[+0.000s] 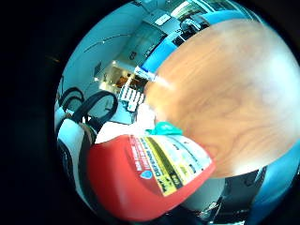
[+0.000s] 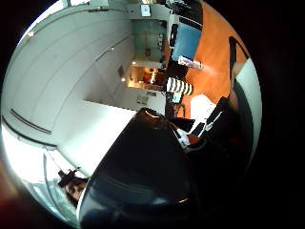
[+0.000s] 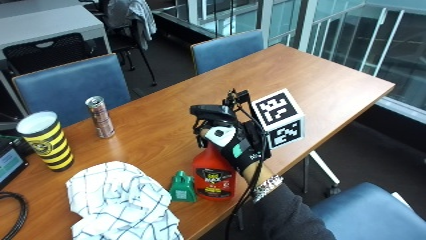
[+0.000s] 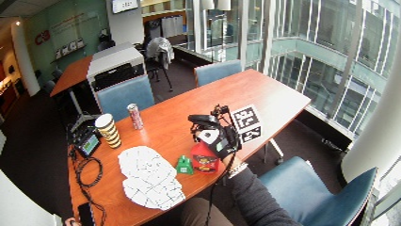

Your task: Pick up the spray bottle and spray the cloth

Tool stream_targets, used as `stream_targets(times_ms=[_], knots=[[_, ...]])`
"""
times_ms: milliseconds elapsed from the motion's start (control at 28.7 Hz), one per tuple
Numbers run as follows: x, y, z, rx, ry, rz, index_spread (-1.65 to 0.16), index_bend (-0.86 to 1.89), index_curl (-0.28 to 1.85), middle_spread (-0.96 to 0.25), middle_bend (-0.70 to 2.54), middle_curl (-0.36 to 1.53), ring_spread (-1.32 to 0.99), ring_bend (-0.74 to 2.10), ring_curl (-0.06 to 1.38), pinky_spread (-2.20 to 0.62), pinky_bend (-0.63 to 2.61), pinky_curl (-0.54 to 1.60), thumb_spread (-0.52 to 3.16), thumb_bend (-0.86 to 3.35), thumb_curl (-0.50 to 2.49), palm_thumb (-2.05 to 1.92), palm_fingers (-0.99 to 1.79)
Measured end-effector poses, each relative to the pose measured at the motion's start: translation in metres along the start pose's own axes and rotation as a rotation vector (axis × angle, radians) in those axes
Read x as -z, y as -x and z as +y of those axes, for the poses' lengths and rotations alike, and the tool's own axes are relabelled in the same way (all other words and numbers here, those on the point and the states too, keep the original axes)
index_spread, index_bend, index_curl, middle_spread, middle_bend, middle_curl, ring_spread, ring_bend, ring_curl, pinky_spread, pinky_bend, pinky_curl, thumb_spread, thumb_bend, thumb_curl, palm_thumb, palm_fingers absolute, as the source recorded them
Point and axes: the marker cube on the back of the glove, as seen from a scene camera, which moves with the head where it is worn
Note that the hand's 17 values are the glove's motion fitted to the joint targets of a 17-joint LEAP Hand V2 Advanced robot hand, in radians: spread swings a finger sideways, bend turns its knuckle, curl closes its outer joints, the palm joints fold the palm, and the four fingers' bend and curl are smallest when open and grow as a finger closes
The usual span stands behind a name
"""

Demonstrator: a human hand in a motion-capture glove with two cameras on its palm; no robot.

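In the outside view, a red spray bottle (image 3: 214, 179) with a black trigger head (image 3: 212, 112) stands upright near the table's front edge. My gloved right hand (image 3: 237, 145) is wrapped around its neck, just under the head. Whether its base still touches the wood I cannot tell. The white cloth (image 3: 118, 203) with dark check lines lies crumpled to the bottle's left, apart from it. The little finger side palm view shows the red body and label (image 1: 154, 176) close up. The black head (image 2: 143, 176) fills much of the thumb side palm view.
A small green object (image 3: 181, 187) stands between cloth and bottle. A drinks can (image 3: 100, 117) and a yellow-and-black striped cup (image 3: 45, 140) stand further back left. Blue chairs (image 3: 73, 82) line the far side of the wooden table (image 3: 319, 82).
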Motion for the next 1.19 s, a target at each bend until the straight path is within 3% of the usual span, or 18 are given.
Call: stream_targets(times_ms=[244, 488, 942, 1186], knots=[[-0.019, -0.007, 0.017, 0.010, 0.051, 0.145, -0.32, 0.24, 0.55, -0.21, 0.64, 0.53, -0.26, 0.61, 0.47, -0.34, 0.38, 0.40, 0.24, -0.03, 0.68, 1.01, 1.37], [-0.014, 0.034, 0.021, 0.191, 0.007, 0.509, -0.32, 0.23, 0.56, -0.20, 0.64, 0.53, -0.25, 0.61, 0.47, -0.33, 0.38, 0.40, 0.23, -0.03, 0.70, 1.01, 1.36], [-0.008, 0.071, -0.013, 0.311, 0.101, 0.957, -0.31, 0.21, 0.59, -0.20, 0.65, 0.52, -0.25, 0.62, 0.48, -0.33, 0.39, 0.40, 0.22, -0.03, 0.73, 1.01, 1.37], [-0.016, 0.076, -0.019, 0.454, 0.112, 1.270, -0.31, 0.19, 0.59, -0.21, 0.63, 0.52, -0.24, 0.66, 0.48, -0.33, 0.38, 0.40, 0.22, -0.03, 0.75, 1.01, 1.38]])
